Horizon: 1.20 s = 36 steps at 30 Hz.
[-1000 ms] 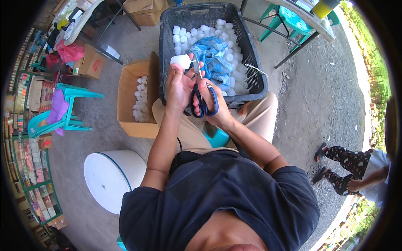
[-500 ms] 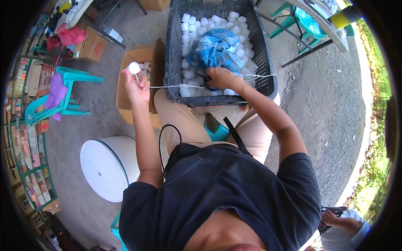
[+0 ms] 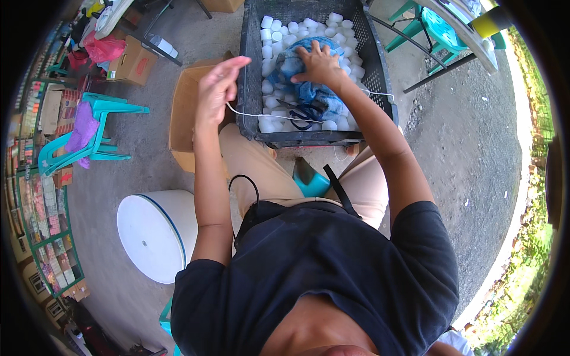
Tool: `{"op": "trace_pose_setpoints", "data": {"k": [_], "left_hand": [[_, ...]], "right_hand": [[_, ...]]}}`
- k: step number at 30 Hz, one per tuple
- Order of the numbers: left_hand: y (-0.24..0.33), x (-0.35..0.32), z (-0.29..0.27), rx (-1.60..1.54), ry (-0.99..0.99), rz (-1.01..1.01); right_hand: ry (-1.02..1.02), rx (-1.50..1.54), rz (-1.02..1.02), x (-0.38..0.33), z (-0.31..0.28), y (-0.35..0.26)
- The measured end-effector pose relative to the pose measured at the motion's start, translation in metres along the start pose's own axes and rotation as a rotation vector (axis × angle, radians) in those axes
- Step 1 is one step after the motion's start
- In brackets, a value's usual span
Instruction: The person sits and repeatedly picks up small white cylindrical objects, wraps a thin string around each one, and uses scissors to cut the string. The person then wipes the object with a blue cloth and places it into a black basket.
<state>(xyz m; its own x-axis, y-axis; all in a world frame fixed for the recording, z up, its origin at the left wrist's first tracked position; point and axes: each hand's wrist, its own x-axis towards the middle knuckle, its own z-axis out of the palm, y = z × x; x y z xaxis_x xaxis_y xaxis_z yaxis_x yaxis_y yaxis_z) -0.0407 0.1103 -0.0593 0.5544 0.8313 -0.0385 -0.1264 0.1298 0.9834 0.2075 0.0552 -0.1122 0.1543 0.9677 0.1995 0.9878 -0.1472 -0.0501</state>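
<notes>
Sitting before the black crate (image 3: pixel 374 77), the person pinched a white string (image 3: pixel 261 114) in the left hand (image 3: pixel 217 89), while the right hand (image 3: pixel 320 62) pressed open-fingered on blue cloth (image 3: pixel 309 89) inside. Scissors (image 3: pixel 306 111) nearby could snag the string.

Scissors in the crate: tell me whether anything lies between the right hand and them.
Nothing visible stands in the way. The right hand rests on the blue cloth inside the black crate; the scissors lie just nearer the person on that cloth, uncovered. The left hand is raised outside the crate, pinching a white string.
</notes>
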Motion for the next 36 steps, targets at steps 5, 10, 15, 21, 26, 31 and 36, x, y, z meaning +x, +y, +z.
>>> {"op": "trace_pose_setpoints", "data": {"k": [5,10,15,21,26,31,36], "left_hand": [[-0.057,0.052,0.051,1.106,-0.387,-0.186],[-0.121,0.092,0.078,1.843,-0.571,-0.512],[-0.158,0.086,0.062,2.127,-0.810,-0.424],[-0.138,0.103,0.064,1.996,-0.610,-0.501],[-0.101,0.117,0.033,1.224,-0.201,-0.359],[-0.039,0.101,0.083,-0.097,-0.251,-0.252],[-0.072,0.117,0.104,-0.198,0.026,-0.150]], "right_hand": [[-0.079,0.245,0.239,0.019,0.008,0.054],[0.221,0.792,0.203,0.016,0.007,0.095],[0.160,2.377,0.241,0.014,-0.041,0.083],[-0.272,3.136,0.178,0.029,0.038,0.096],[-0.159,2.418,0.243,0.029,0.015,0.108],[-0.567,1.939,0.079,0.008,0.001,0.121],[0.002,1.361,-0.074,0.020,0.002,0.065]]}}
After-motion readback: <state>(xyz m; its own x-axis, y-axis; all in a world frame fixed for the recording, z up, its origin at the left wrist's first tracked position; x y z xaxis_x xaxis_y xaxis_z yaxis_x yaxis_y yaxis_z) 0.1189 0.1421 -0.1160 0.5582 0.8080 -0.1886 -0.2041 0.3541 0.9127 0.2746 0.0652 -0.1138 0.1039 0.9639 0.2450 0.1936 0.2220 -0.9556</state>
